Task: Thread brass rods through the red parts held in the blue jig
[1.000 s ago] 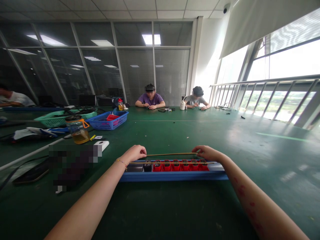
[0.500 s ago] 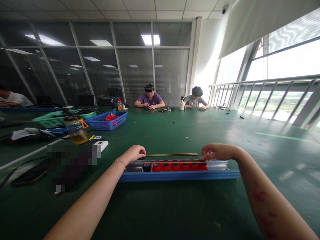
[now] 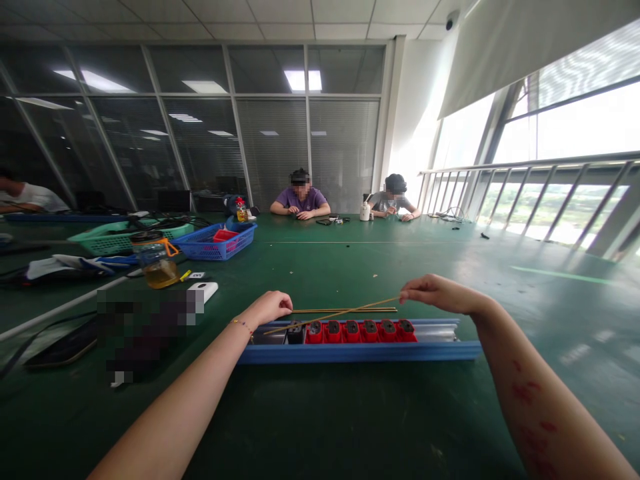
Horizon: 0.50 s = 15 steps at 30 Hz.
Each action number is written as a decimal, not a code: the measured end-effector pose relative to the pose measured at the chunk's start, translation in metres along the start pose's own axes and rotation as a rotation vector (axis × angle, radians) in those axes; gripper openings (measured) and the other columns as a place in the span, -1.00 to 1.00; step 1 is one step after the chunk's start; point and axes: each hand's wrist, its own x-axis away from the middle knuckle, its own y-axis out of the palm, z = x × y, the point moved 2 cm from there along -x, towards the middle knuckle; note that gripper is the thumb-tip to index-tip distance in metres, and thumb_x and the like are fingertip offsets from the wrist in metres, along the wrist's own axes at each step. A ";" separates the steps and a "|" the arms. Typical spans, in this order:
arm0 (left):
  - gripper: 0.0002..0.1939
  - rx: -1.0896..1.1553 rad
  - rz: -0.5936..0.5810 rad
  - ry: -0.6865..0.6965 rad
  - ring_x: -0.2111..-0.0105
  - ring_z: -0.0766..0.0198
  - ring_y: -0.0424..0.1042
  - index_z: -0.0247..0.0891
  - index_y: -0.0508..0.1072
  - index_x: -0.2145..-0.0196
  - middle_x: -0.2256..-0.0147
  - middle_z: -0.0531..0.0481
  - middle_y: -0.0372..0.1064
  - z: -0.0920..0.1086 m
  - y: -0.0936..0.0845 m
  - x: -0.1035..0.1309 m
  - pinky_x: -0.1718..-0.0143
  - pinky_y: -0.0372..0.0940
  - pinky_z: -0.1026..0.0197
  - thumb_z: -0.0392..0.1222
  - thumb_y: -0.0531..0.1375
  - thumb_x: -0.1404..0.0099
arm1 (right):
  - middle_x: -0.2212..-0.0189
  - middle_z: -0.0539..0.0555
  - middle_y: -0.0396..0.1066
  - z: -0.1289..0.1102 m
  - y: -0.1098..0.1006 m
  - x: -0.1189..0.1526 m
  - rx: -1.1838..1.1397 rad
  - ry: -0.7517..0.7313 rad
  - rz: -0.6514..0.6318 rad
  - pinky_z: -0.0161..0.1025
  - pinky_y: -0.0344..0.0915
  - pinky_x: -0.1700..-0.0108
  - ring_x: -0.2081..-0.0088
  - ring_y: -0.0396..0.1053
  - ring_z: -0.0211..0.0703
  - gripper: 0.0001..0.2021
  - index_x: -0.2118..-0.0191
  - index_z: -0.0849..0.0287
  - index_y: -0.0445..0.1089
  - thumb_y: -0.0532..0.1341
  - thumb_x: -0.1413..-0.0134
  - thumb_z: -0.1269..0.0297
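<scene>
A long blue channel (image 3: 360,353) with a silvery inside lies across the table in front of me. In it several red holders (image 3: 353,332) with dark tops stand in a row, a black block (image 3: 295,333) at their left. My right hand (image 3: 427,293) pinches the right end of a thin golden stick (image 3: 345,312), which slants down to the left over the row, its far end low by the channel's left part. My left hand (image 3: 270,308) is closed, its fingertips at the left ends of other thin golden sticks (image 3: 370,309) lying behind the channel; its grip is hidden.
On the left are a jar of amber liquid (image 3: 159,267), a blue basket (image 3: 215,244), a green basket (image 3: 115,241) and a white device (image 3: 206,291). Two people (image 3: 300,199) sit across the green table (image 3: 320,413), another person at far left. A railing (image 3: 530,193) runs along the right.
My right hand has risen, lifting the right end of the stick that lay level across the red holders. The stick now slants. My left hand has stayed about where it was.
</scene>
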 end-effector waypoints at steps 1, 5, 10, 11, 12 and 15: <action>-0.78 0.000 -0.001 0.001 0.32 0.27 0.42 -0.19 0.46 0.38 0.35 0.03 0.46 0.000 0.000 0.000 0.32 0.24 0.33 -0.05 0.11 -0.09 | 0.44 0.02 0.37 0.002 -0.004 0.002 -0.013 -0.002 0.045 -0.28 0.17 0.35 0.40 0.25 -0.18 -0.53 0.29 0.16 0.44 0.00 -0.04 -0.12; -0.77 -0.004 0.004 0.010 0.31 0.28 0.41 -0.19 0.46 0.38 0.33 0.03 0.46 0.001 -0.001 0.001 0.31 0.22 0.35 -0.05 0.09 -0.11 | 0.56 -0.02 0.27 0.024 -0.013 0.012 -0.040 0.086 0.163 -0.32 0.12 0.45 0.50 0.17 -0.24 -0.51 0.28 0.17 0.44 -0.01 -0.03 -0.14; -0.72 -0.026 0.029 0.000 0.35 0.27 0.40 -0.19 0.46 0.40 0.36 0.03 0.46 0.002 -0.001 0.001 0.37 0.19 0.34 0.01 0.06 -0.14 | 0.51 0.00 0.33 0.055 0.006 0.000 -0.027 0.171 0.096 -0.33 0.15 0.46 0.48 0.21 -0.23 -0.50 0.30 0.17 0.45 0.00 -0.01 -0.16; -0.68 -0.030 0.033 -0.006 0.38 0.27 0.40 -0.19 0.46 0.41 0.38 0.02 0.46 0.003 -0.001 0.001 0.40 0.17 0.33 0.05 0.03 -0.16 | 0.48 0.01 0.36 0.059 0.013 -0.006 -0.013 0.180 0.078 -0.33 0.17 0.45 0.46 0.23 -0.22 -0.51 0.30 0.17 0.46 0.01 -0.01 -0.15; -0.63 -0.034 0.035 -0.014 0.41 0.28 0.40 -0.20 0.46 0.41 0.40 0.02 0.46 0.004 -0.002 0.002 0.42 0.16 0.32 0.09 0.00 -0.18 | 0.47 0.01 0.39 0.062 0.020 -0.012 0.011 0.190 0.073 -0.33 0.19 0.44 0.46 0.26 -0.21 -0.52 0.29 0.17 0.46 0.02 -0.01 -0.13; -0.53 -0.024 0.018 -0.022 0.43 0.27 0.40 -0.21 0.46 0.40 0.42 0.01 0.46 0.006 -0.003 0.003 0.45 0.15 0.32 0.22 -0.01 -0.14 | 0.48 0.03 0.44 0.068 0.041 -0.033 0.191 0.197 0.044 -0.33 0.22 0.43 0.45 0.33 -0.18 -0.63 0.34 0.15 0.46 0.07 -0.02 -0.03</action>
